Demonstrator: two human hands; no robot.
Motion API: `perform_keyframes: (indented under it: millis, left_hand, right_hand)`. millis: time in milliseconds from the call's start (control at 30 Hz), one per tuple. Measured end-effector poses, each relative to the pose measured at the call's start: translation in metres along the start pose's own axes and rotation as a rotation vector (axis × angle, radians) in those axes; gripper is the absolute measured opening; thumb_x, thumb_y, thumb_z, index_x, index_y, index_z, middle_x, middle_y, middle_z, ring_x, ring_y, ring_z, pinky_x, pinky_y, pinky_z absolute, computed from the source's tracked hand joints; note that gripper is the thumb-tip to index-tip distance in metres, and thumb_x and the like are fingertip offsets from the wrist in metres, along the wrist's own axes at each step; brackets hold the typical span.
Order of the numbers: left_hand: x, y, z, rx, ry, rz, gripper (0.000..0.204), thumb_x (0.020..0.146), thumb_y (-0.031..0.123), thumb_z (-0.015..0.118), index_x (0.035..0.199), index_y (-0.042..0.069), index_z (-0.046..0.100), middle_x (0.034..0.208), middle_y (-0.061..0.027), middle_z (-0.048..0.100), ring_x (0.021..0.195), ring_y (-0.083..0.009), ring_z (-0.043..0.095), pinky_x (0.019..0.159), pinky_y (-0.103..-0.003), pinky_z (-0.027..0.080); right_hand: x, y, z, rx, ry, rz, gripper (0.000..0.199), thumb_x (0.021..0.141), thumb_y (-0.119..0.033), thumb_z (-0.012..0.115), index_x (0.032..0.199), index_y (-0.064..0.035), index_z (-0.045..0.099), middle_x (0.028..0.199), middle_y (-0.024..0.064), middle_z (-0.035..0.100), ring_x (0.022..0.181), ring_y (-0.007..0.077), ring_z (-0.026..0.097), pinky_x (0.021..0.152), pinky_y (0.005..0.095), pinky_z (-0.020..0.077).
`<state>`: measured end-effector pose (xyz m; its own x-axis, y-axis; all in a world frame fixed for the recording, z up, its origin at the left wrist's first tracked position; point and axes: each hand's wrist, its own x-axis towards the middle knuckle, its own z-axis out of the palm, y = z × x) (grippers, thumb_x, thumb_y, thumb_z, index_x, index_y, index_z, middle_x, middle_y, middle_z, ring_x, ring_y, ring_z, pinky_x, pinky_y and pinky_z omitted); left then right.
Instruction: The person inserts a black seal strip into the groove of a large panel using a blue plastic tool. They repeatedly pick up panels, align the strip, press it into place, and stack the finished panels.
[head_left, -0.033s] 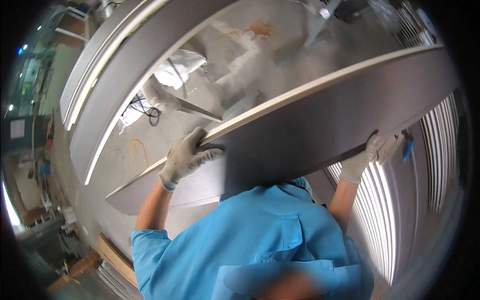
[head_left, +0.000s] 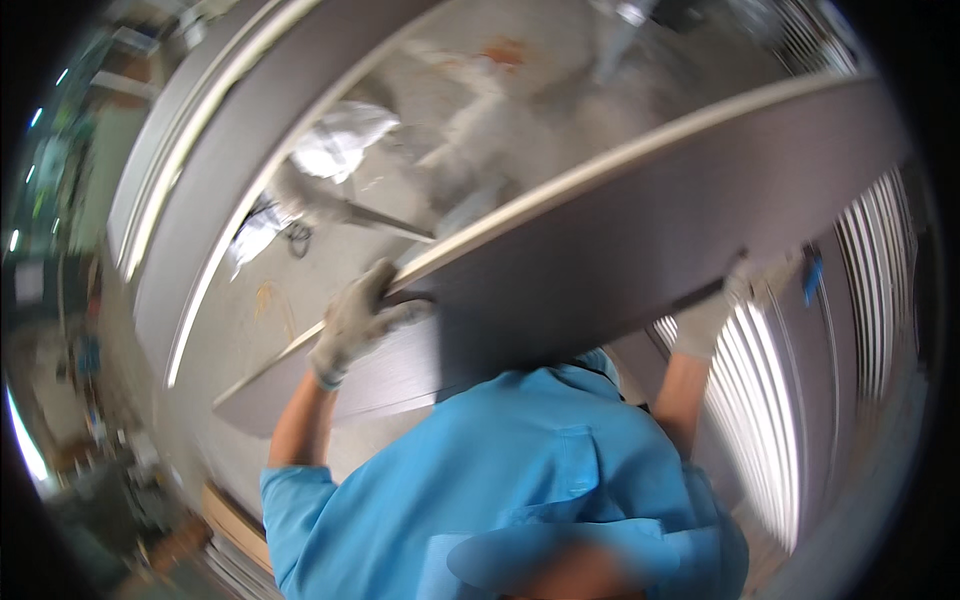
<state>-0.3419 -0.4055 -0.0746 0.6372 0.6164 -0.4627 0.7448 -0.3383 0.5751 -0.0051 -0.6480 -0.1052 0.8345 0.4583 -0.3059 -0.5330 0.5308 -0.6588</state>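
Observation:
A long, dark grey-brown panel with a pale edge lies slantwise across my front, from the lower left to the upper right, near my body. My left hand, in a whitish work glove, is closed on its far edge, with the fingers over the pale rim and the thumb along the face. My right hand, gloved too, grips the panel's near edge farther right. The fingers of the right hand are partly hidden and blurred.
Other long panels lie at the far left. Stacked panels with shiny striped edges stand at the right, with a small blue thing by them. White plastic sheeting and a metal bar are beyond the panel.
The whole view has shifted slightly and is more blurred. The panel's right end sits a little higher and farther left in the picture. Both hands keep their hold.

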Motion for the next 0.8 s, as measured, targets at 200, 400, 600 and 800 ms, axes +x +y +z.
perform_keyframes:
  millis: [200, 400, 600, 800]
  left_hand:
    - [-0.006, -0.016, 0.026, -0.451, -0.133, 0.207, 0.047, 0.088, 0.041, 0.075, 0.105, 0.001, 0.055, 0.087, 0.0022, 0.055, 0.076, -0.0069, 0.043, 0.067, -0.022, 0.038]
    - [-0.013, -0.044, 0.03, -0.368, -0.123, 0.212, 0.072, 0.085, 0.049, 0.077, 0.124, -0.005, 0.053, 0.111, -0.0083, 0.061, 0.097, -0.018, 0.052, 0.088, -0.031, 0.044]
    - [-0.009, -0.037, 0.042, -0.349, -0.186, 0.22, 0.071, 0.085, 0.048, 0.076, 0.125, -0.005, 0.053, 0.112, -0.0085, 0.06, 0.099, -0.018, 0.052, 0.088, -0.031, 0.044]
    - [-0.029, 0.007, 0.087, -0.298, -0.176, 0.299, 0.053, 0.086, 0.047, 0.074, 0.106, 0.001, 0.057, 0.093, -0.0025, 0.056, 0.085, -0.0152, 0.047, 0.076, -0.03, 0.042]
  right_hand:
    - [-0.035, 0.007, -0.061, -0.066, 0.247, -0.162, 0.069, 0.089, -0.048, 0.075, 0.136, -0.0018, 0.055, 0.126, 0.0063, 0.062, 0.112, 0.0163, 0.06, 0.099, 0.0357, 0.0497]
    - [-0.068, -0.001, -0.066, -0.043, 0.258, -0.122, 0.077, 0.078, -0.047, 0.085, 0.132, -0.0006, 0.055, 0.116, 0.0145, 0.063, 0.11, 0.0252, 0.065, 0.093, 0.0365, 0.0558]
    - [-0.084, -0.011, -0.083, -0.017, 0.363, -0.171, 0.086, 0.078, -0.045, 0.086, 0.136, 0.0049, 0.047, 0.12, 0.0188, 0.06, 0.11, 0.0277, 0.065, 0.092, 0.039, 0.0578]
    - [-0.103, -0.046, -0.133, -0.014, 0.402, -0.108, 0.087, 0.08, -0.042, 0.084, 0.138, 0.0075, 0.042, 0.119, 0.019, 0.059, 0.106, 0.0289, 0.067, 0.089, 0.0392, 0.0603]
